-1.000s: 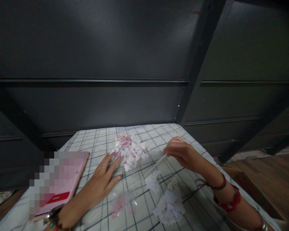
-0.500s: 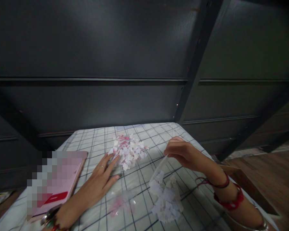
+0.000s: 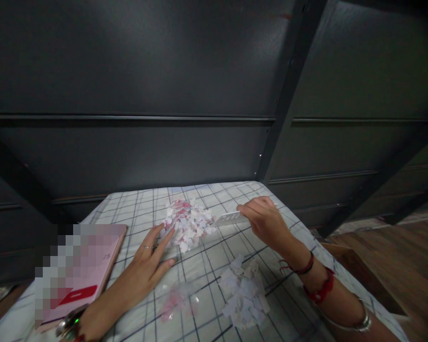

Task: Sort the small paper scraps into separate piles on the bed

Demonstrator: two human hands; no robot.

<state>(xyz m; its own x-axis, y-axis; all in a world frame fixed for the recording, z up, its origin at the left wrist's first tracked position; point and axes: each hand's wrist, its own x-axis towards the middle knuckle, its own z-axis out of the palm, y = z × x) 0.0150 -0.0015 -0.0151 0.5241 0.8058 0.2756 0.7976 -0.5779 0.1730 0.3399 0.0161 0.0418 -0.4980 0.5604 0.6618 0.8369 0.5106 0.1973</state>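
My left hand (image 3: pixel 152 259) lies palm down, fingers loosely spread and gripping nothing, tips at the left side of the paper scraps (image 3: pixel 190 225) near the table's (image 3: pixel 139 204) far edge, seemingly to steady them. My right hand (image 3: pixel 259 214) pinches a white slotted tool (image 3: pixel 230 218) at its end, probably keeping knuckles clear; whether its tip touches the scraps, I can't quite tell. A second pile (image 3: pixel 244 294) sits nearer me, apart, likely against mixing.

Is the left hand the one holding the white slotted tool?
No, the right hand grips the white slotted tool, while the left hand lies spread beside the farther paper pile.
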